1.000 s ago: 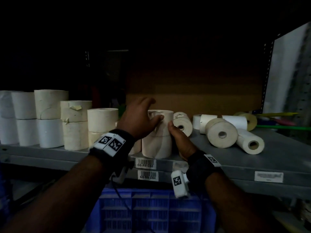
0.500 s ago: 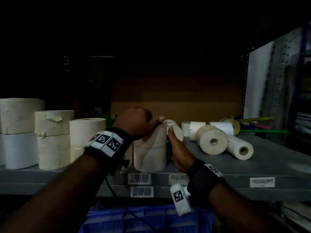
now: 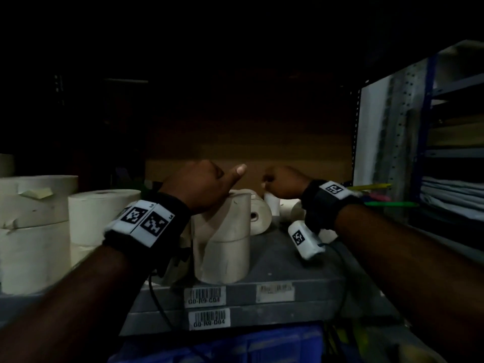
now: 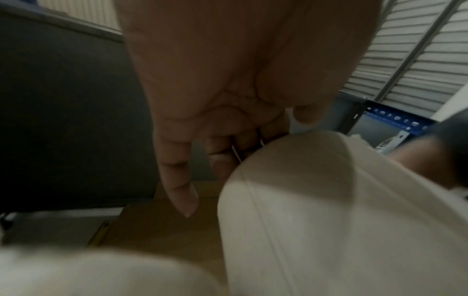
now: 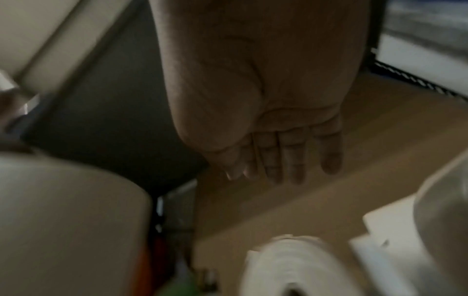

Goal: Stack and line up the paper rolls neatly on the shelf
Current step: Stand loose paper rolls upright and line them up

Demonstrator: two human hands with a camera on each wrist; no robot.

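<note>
Both forearms reach in from the lower corners of the head view toward the middle of the frame. The left hand (image 3: 203, 186) hovers at the top rim of the upper roll in a two-high stack of cream paper rolls (image 3: 222, 237), thumb extended to the right; the left wrist view shows its fingers (image 4: 177, 180) hanging loosely curled and holding nothing. The right hand (image 3: 284, 184), just right of centre and apart from the left, hangs above the loose rolls; the right wrist view shows its fingers (image 5: 291, 160) straight and together, grasping nothing. The stack stands upright near the front edge of the grey metal shelf (image 3: 301, 260), directly below the left hand. Behind and right of it a cream roll lying on its side (image 3: 260, 217) shows its core hole. At left stand taller stacks of wider cream rolls (image 3: 102, 221). Barcode labels (image 3: 205, 296) mark the shelf edge; a blue plastic crate (image 3: 235, 344) sits at bottom centre.
</note>
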